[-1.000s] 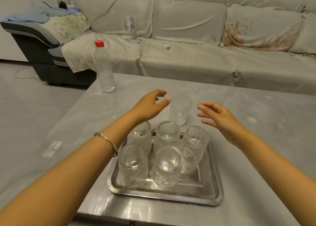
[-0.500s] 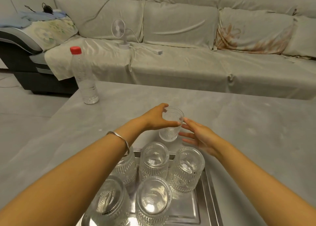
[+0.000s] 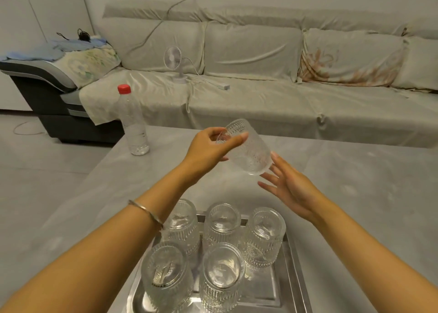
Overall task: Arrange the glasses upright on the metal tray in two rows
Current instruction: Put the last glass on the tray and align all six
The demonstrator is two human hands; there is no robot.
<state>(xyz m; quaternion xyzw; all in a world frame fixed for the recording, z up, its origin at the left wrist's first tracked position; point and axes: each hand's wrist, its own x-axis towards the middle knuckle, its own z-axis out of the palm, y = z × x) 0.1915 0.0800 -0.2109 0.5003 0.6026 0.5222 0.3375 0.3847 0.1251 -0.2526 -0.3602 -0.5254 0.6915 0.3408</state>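
Your left hand [image 3: 208, 150] grips the sixth glass [image 3: 247, 147], thumb across its near side, fingers wrapped behind and mostly hidden by the glass. Glass is in the air at frame centre, tilted, one end up-left toward the sofa [image 3: 260, 75], the other down-right. Can't tell which end is the rim; the clear ribbed wall blurs it.

Your right hand [image 3: 288, 187] is spread flat, palm up, just under the lower end. Fingertips [image 3: 275, 157] look to touch the glass edge, but contact is hard to confirm. It grasps nothing.

Metal tray [image 3: 292, 272] sits at bottom centre, its near edge cut off by the frame. Five glasses on it: three in the far row [image 3: 224, 222], two in the near row [image 3: 221, 277]. The near-right slot is bare. Your left forearm covers part of the far-left glass and the tray's left rim.

Plastic bottle [image 3: 134, 123] with red cap stands on the table [image 3: 355, 170], left of centre. Small fan [image 3: 174, 62] on the sofa, upper centre.
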